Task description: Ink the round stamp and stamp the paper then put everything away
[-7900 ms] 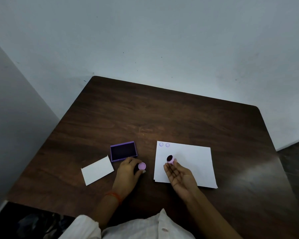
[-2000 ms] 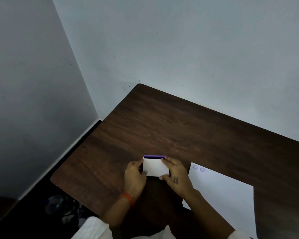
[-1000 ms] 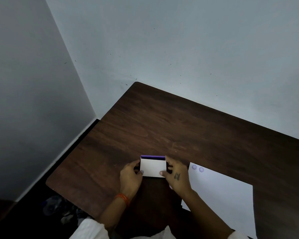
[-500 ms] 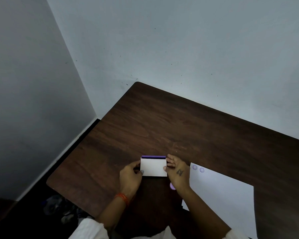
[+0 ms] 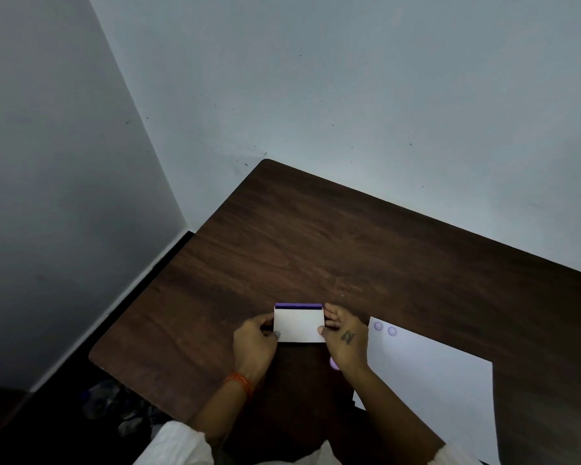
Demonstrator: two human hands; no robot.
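The purple ink pad [image 5: 298, 306] lies on the dark wooden table [image 5: 366, 250], almost covered by its white lid [image 5: 299, 323]; only a purple strip shows at the far edge. My left hand [image 5: 254, 344] grips the lid's left side and my right hand [image 5: 344, 335] grips its right side. A bit of the pink round stamp [image 5: 333, 363] peeks out under my right wrist. The white paper [image 5: 433, 380] lies to the right, with two purple stamp marks [image 5: 385, 328] at its far left corner.
The table's left edge and rounded near-left corner [image 5: 96, 355] are close to my left hand. Grey walls [image 5: 282, 78] stand behind and to the left. Dark clutter lies on the floor [image 5: 114, 404] below the table's corner.
Since 7.9 s ago the lid went from the table onto the open ink pad, and both hands left the stamp parts. Over the last second both hands stay at the lid's sides.
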